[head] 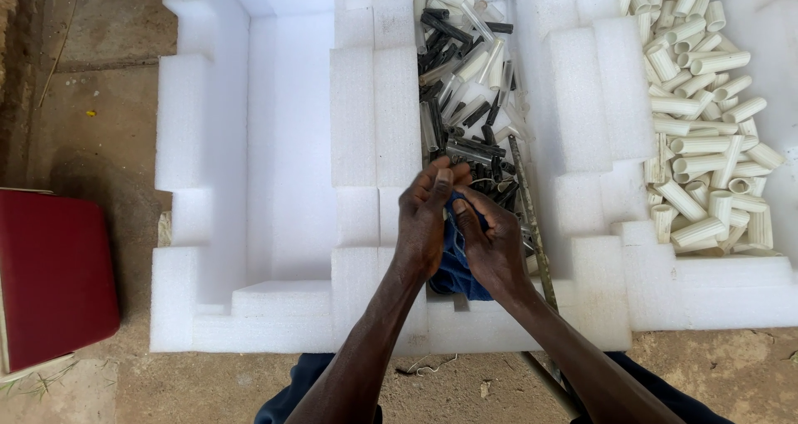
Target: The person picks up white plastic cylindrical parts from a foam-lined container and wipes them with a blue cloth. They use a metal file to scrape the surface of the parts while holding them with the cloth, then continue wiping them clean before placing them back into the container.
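While both hands meet over the middle bin, the left hand (421, 220) & right hand (490, 241) are curled in close together, fingertips touching, w/ a blue cloth (455, 266) bunched between and under them. Can't tell if a small piece is pinched in the fingers; too hidden. Left fingers look narrow, bent toward the right thumb. Just beyond the hands, far side, lies a heap of black & clear tubes (465, 83) filling the middle slot of a white foam tray (274, 183). A thin metal rod (532, 224) runs from that heap toward the near edge, right beside the right hand. Right compartment holds cream tubes (706, 116), well apart from the hands. Left compartment shows bare foam. Tray sits on dirt ground (108, 100); a red box (54, 274) is at far left.
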